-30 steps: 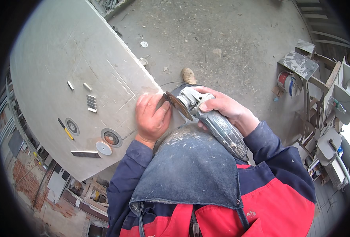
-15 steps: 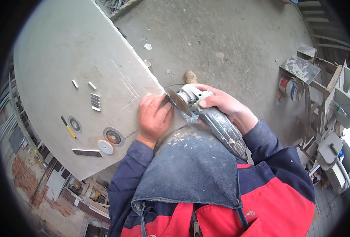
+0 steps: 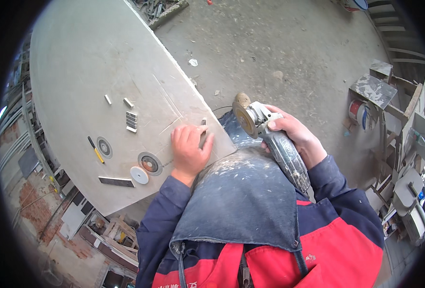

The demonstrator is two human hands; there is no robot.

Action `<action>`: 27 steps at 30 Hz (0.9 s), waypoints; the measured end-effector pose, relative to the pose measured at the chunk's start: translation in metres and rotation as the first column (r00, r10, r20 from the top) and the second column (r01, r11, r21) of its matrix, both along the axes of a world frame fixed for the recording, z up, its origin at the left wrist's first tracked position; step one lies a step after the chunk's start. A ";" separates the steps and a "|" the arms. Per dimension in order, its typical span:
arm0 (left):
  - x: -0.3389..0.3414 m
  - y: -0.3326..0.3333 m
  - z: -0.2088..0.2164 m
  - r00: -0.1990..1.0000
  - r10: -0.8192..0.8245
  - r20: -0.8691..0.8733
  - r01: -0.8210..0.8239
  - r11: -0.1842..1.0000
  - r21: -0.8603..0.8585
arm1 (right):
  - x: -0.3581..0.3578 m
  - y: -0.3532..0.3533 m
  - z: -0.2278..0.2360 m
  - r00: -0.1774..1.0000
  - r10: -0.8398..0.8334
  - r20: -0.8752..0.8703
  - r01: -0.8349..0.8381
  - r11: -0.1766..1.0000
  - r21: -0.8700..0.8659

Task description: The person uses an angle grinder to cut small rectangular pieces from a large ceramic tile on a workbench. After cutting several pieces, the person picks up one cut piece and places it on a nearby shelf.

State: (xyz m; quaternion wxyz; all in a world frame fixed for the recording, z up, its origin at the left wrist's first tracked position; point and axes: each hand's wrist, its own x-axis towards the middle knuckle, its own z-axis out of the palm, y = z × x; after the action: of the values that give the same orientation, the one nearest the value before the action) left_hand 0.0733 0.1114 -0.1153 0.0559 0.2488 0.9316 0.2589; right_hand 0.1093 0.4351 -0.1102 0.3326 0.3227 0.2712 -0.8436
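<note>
The person's right hand [image 3: 296, 137] is gripping an angle grinder [image 3: 286, 156] around its body, thumb lying just behind the metal gear head, and is holding it off the table's edge. The tool's brown disc [image 3: 244, 120] is standing clear of the work; whether it is spinning cannot be told. The left hand [image 3: 189, 146] is resting on the grey slab tabletop [image 3: 87, 72] near its corner, thumb and forefinger set narrow, holding a small block [image 3: 203, 122] that the fingers are partly hiding.

The work is seemingly standing partway along. The disc is not touching the small block, so no grinding is going on at this instant; how much of its edge is already shaped is not showing. Farther left, a row of short pieces [image 3: 131, 120] is lying side by side, with two loose pieces [image 3: 128, 102] lying beyond it. Which of these are finished and which are waiting, the view is not telling. A longer dark strip [image 3: 116, 182] is lying apart, apparently uncut. Near it, a white disc [image 3: 139, 175], two grey discs [image 3: 104, 147] and a slim black-and-yellow tool [image 3: 98, 155] are lying unhandled.
</note>
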 end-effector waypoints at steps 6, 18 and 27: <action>-0.030 -0.008 0.016 0.980 -0.190 -0.061 0.195 0.978 0.071 | 0.000 0.002 0.005 0.999 0.016 0.032 -0.015 1.000 -0.024; -0.019 0.024 -0.015 0.964 -0.102 -0.244 0.136 0.982 0.128 | 0.000 -0.005 0.010 0.994 0.107 0.029 -0.106 0.993 -0.044; -0.018 0.026 -0.018 0.963 -0.097 -0.250 0.135 0.981 0.138 | -0.001 -0.013 0.011 0.984 0.177 0.005 -0.177 0.984 -0.008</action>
State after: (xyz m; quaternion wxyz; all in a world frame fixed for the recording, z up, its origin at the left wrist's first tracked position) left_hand 0.0552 0.1373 -0.1329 -0.0623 0.3365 0.8924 0.2941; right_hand 0.1081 0.4225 -0.0988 0.4083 0.2985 0.2945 -0.8109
